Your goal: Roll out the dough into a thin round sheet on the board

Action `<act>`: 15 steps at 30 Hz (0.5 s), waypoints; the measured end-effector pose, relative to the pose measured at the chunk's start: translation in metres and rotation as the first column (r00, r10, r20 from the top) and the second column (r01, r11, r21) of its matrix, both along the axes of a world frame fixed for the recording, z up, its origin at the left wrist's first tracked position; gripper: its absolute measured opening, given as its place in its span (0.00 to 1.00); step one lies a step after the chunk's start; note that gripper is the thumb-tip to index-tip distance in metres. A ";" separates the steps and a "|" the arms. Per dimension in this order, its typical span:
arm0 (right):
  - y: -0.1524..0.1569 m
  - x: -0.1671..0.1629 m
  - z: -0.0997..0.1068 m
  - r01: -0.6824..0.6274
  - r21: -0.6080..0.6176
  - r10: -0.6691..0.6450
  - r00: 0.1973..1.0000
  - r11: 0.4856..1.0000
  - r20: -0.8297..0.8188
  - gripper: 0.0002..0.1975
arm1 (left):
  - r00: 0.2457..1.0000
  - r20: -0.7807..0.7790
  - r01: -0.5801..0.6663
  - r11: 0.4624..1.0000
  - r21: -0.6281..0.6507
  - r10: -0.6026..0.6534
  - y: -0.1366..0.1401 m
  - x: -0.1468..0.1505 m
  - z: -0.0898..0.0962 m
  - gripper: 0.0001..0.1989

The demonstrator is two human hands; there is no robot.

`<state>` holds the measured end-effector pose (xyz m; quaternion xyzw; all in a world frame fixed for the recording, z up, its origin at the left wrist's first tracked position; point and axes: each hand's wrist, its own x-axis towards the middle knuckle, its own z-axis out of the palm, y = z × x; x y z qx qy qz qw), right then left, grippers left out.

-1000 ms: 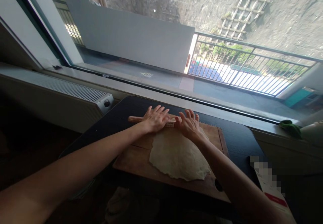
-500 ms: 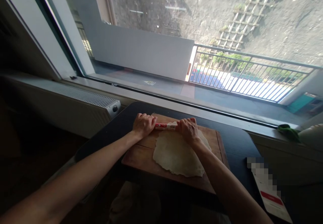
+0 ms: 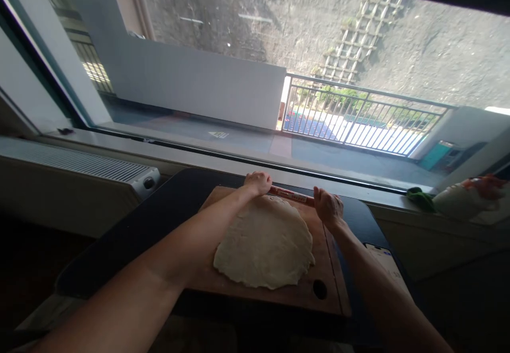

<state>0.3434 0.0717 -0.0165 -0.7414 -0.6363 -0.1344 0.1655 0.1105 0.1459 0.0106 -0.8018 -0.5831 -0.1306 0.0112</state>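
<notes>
A red rolling pin (image 3: 292,195) with white print lies across the far edge of a flat sheet of dough (image 3: 265,247). My left hand (image 3: 258,182) is closed round its left end, and my right hand (image 3: 329,206) grips the right end. The dough is pale, roughly round and uneven at the rim. Under it is a wooden board (image 3: 324,260) with a dark round hole near its front right corner. My left forearm covers the left side of the board and part of the dough's edge.
The board rests on a dark table (image 3: 167,212) by a large window. At the right, a phone (image 3: 384,260) lies partly behind my right forearm. A radiator (image 3: 103,172) stands to the left. On the right of the sill are a green cloth (image 3: 420,199) and a whitish bag-like object (image 3: 458,199).
Both hands and the rolling pin have moved rightward across the dough's far edge. The pin now slants down to the right. My view has turned a little to the right.
</notes>
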 end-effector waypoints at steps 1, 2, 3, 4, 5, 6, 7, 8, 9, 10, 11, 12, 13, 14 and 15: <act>0.000 0.002 -0.004 -0.002 -0.015 0.002 1.000 1.000 -0.004 0.27 | 1.000 -0.013 -0.001 1.000 -0.021 0.001 0.003 0.005 -0.005 0.19; 0.000 0.002 -0.009 -0.010 -0.029 0.010 1.000 1.000 -0.007 0.25 | 1.000 -0.027 -0.001 0.999 -0.036 0.000 0.005 0.008 -0.009 0.19; 0.001 0.003 -0.013 -0.024 -0.043 0.024 1.000 0.999 -0.009 0.24 | 0.999 -0.041 0.001 0.999 -0.047 -0.003 0.008 0.011 -0.012 0.19; 0.002 0.003 -0.016 -0.037 -0.056 0.036 0.999 0.998 -0.010 0.23 | 0.999 -0.054 0.005 0.999 -0.053 -0.008 0.010 0.014 -0.015 0.19; 0.003 0.003 -0.018 -0.046 -0.068 0.045 0.999 0.997 -0.009 0.21 | 0.998 -0.065 0.013 0.998 -0.057 -0.017 0.013 0.016 -0.016 0.20; 0.004 0.003 -0.020 -0.049 -0.082 0.049 0.999 0.995 -0.007 0.20 | 0.997 -0.073 0.025 0.998 -0.061 -0.030 0.015 0.018 -0.017 0.20; 0.004 0.004 -0.020 -0.051 -0.098 0.051 0.999 0.994 -0.008 0.20 | 0.996 -0.078 0.041 0.997 -0.065 -0.045 0.017 0.019 -0.018 0.20; 0.004 0.004 -0.020 -0.053 -0.114 0.052 0.999 0.992 -0.012 0.20 | 0.995 -0.079 0.056 0.996 -0.068 -0.061 0.018 0.019 -0.019 0.21; 0.002 0.004 -0.019 -0.063 -0.130 0.061 0.998 0.990 -0.017 0.20 | 0.994 -0.080 0.070 0.995 -0.074 -0.076 0.018 0.019 -0.020 0.21; -0.001 0.004 -0.018 -0.083 -0.141 0.081 0.997 0.986 -0.021 0.21 | 0.993 -0.079 0.083 0.993 -0.083 -0.090 0.017 0.017 -0.022 0.22; -0.006 0.003 -0.018 -0.110 -0.145 0.108 0.994 0.983 -0.024 0.21 | 0.992 -0.078 0.095 0.991 -0.096 -0.103 0.015 0.014 -0.024 0.23; -0.012 0.002 -0.019 -0.140 -0.143 0.138 0.990 0.980 -0.025 0.22 | 0.990 -0.077 0.107 0.988 -0.111 -0.116 0.012 0.011 -0.026 0.23; -0.019 0.000 -0.020 -0.171 -0.137 0.169 0.985 0.976 -0.026 0.21 | 0.988 -0.077 0.123 0.984 -0.129 -0.134 0.008 0.006 -0.028 0.24; -0.026 -0.001 -0.022 -0.197 -0.128 0.195 0.980 0.972 -0.027 0.21 | 0.984 -0.079 0.145 0.978 -0.148 -0.158 0.004 0.001 -0.031 0.25; -0.033 -0.003 -0.024 -0.213 -0.119 0.212 0.977 0.970 -0.027 0.21 | 0.979 -0.080 0.171 0.971 -0.165 -0.186 0.001 -0.004 -0.033 0.26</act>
